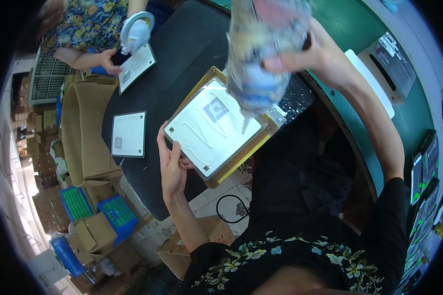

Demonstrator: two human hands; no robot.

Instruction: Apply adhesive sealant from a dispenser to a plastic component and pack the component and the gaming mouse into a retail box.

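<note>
My right hand [320,56] grips a squeeze bottle [261,64] with a smeared, wrapped-looking body, tipped with its nozzle down. The nozzle tip is just above or touching a white rectangular panel [231,145]; I cannot tell which. Curving white beads of what looks like glue run over the panel, and a grey square mark shows near its far edge. Beneath the panel is a shallow cardboard tray [246,153] with a yellow side. My left hand [173,169] holds the panel's left edge, thumb at the rim; its other fingers are partly hidden.
Another white panel [128,135] lies on the black table [167,73]. Across it, a co-worker's hand [108,61] holds a similar panel [139,66]. An open cardboard box [91,132] stands at the table's left. Right is a green surface [374,142] with a boxed item [391,66].
</note>
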